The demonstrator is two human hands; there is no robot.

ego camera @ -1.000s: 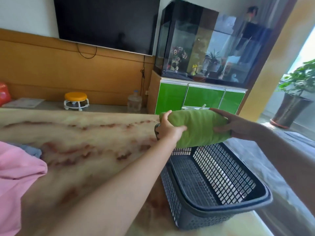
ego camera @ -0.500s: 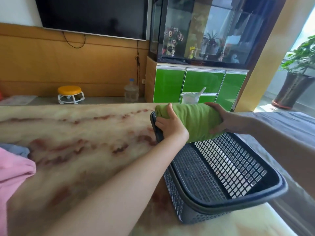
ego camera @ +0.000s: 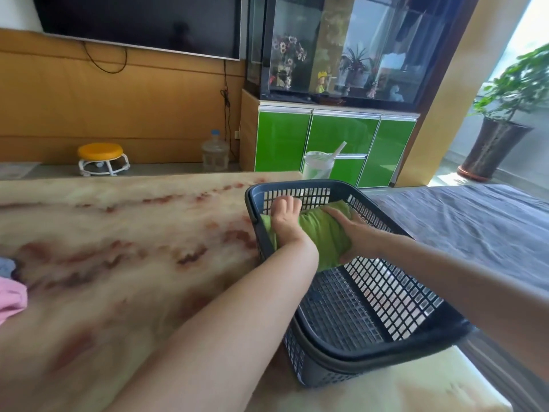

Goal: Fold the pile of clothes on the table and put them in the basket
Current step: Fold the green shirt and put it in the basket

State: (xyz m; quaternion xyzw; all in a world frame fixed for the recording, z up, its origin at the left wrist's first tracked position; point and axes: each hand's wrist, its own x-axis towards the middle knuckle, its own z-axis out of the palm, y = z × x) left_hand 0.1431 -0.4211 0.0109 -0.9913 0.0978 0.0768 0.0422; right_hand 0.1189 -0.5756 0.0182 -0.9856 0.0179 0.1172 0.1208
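Note:
A folded green cloth (ego camera: 322, 233) lies at the far end inside the dark plastic basket (ego camera: 383, 350) on the marble table (ego camera: 118, 263). My left hand (ego camera: 285, 223) holds the cloth's left end, fingers lying over its top. My right hand (ego camera: 355, 233) grips its right end, thumb on top and fingers wrapped beneath. The rest of the basket floor is bare mesh. At the table's left edge lie a pink garment (ego camera: 10, 295) and a bit of blue cloth (ego camera: 6, 266).
A clear cup with a straw (ego camera: 318, 165) stands just beyond the basket. Right of the table is a grey-covered surface (ego camera: 463, 221). Behind are green cabinets (ego camera: 335, 144), a glass tank, a yellow stool (ego camera: 102, 159) and a potted plant (ego camera: 499, 138).
Both hands have lowered the green cloth from above the basket rim down into the far end of the basket. The view has tilted downward.

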